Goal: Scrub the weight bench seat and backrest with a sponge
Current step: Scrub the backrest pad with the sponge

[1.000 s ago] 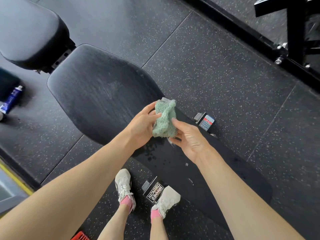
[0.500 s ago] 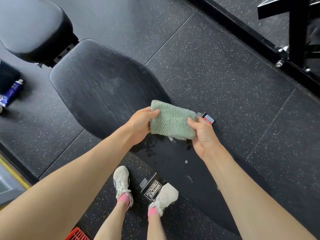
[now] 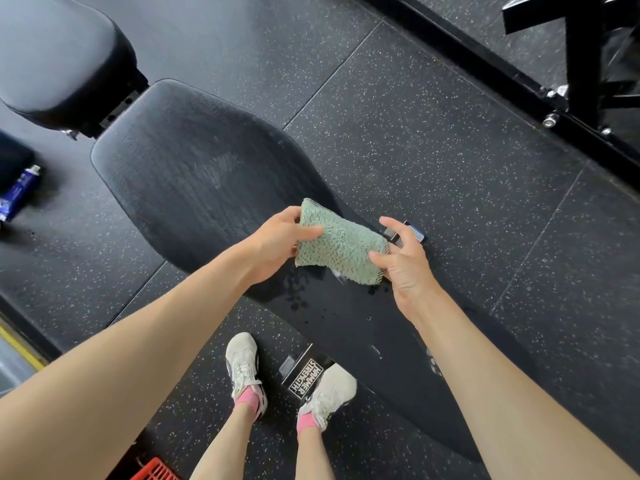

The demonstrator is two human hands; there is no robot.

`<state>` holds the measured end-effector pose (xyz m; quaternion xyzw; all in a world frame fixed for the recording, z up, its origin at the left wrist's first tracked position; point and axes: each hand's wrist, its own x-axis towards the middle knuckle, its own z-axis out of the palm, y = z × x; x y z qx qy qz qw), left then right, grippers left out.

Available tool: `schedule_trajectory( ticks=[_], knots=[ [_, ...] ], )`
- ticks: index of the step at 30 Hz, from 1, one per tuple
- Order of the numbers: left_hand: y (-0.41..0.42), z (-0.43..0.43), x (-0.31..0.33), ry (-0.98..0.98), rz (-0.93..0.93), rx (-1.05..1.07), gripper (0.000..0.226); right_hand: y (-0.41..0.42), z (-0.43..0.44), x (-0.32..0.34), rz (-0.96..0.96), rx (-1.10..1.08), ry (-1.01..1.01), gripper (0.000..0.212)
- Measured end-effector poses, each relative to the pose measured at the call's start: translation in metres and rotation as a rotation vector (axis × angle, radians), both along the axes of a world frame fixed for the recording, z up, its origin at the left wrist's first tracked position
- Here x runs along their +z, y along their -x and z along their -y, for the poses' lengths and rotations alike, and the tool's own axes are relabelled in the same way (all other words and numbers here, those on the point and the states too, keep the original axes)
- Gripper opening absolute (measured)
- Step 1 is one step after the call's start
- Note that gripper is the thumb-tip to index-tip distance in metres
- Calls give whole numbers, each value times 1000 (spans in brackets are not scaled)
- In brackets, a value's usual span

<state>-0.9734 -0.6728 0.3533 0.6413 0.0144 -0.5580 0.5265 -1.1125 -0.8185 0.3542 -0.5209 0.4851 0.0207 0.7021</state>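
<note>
Speckled rubber gym floor (image 3: 450, 168) everywhere, so we're standing right over the bench looking down. Closest to the camera are a red crate (image 3: 156, 472) corner at the bottom edge, two pale trainers (image 3: 244, 365), and the Hammer Strength label (image 3: 306, 379) on the frame between them.

Just above that, the near end of the backrest (image 3: 194, 174) is glossy, with water drops (image 3: 294, 289) scattered on it. Both hands hover over that wet patch. A second ago the green sponge (image 3: 341, 251) was scrunched up tall between them. Now it's opened out flat and stretched across. The left hand (image 3: 273, 240) pinches one end with the thumb on top, and the right hand (image 3: 405, 268) pinches the other, its forefinger sticking up free. The sponge is in the air, not touching the pad.

My read: the squeeze-out is done and it's being squared up for the next pass. Handing it to one hand and pressing it down looks like what's left before scrubbing.

Further up, the wide part of the backrest looks dull with faint streaks, so probably less done. Beyond it the seat (image 3: 59, 57) shows no drops I can make out. A blue bottle (image 3: 19, 192) lies off to the left, and a black rack frame (image 3: 581, 64) sits far right.
</note>
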Motion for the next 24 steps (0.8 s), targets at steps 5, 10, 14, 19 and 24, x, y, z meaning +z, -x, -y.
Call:
schedule_trajectory(
  ticks=[5, 10, 14, 19, 24],
  knots=[
    [0, -6, -9, -39, 159, -136, 89, -2, -2, 2, -26, 105, 148, 44],
    [14, -1, -7, -123, 593, -358, 51, -6, -14, -4, -148, 436, 755, 47],
    [17, 0, -6, -190, 792, -361, 42, -8, -18, -6, -204, 410, 896, 27],
    [8, 1, -7, -220, 716, -392, 20, -11, -11, -9, -167, 293, 601, 18],
    [0, 4, 7, -54, 88, -113, 17, -9, -10, -5, -35, -81, -112, 25]
  ],
)
